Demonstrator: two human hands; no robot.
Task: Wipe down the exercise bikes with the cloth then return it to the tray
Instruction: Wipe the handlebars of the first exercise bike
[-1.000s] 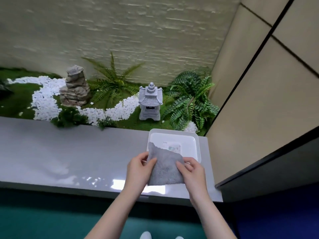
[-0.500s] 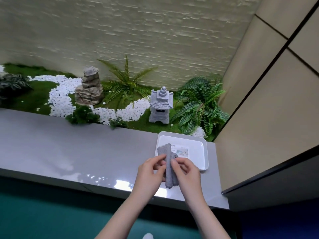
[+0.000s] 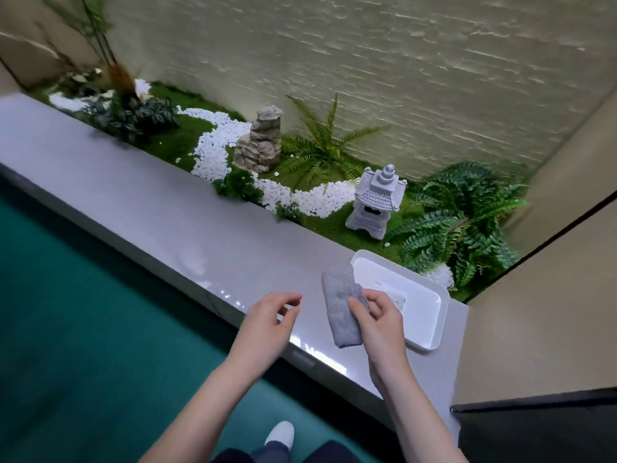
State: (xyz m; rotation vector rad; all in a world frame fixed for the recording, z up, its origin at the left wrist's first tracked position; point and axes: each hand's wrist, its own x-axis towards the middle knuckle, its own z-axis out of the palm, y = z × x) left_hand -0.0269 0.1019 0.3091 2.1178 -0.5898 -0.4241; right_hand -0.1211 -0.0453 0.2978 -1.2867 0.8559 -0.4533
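Observation:
A grey cloth [image 3: 340, 309], folded into a narrow strip, is held upright by my right hand [image 3: 379, 320], which grips it just left of the white tray [image 3: 430, 319]. The tray sits on the grey ledge [image 3: 173, 208] at its right end, with a small label inside it. My left hand [image 3: 267, 324] hovers over the ledge's front edge, left of the cloth, with fingers apart and nothing in it. No exercise bike is in view.
Behind the ledge lies a miniature garden with white pebbles [image 3: 213, 152], a rock stack [image 3: 260, 138], a stone lantern [image 3: 377, 202] and ferns [image 3: 460, 222]. A beige wall panel [image 3: 541, 295] closes the right side. Teal floor [image 3: 83, 312] and my white shoe [image 3: 280, 434] are below.
My left hand has let go of the folded cloth and moved off to the left. The right hand alone now holds it. The view has swung left and tilted.

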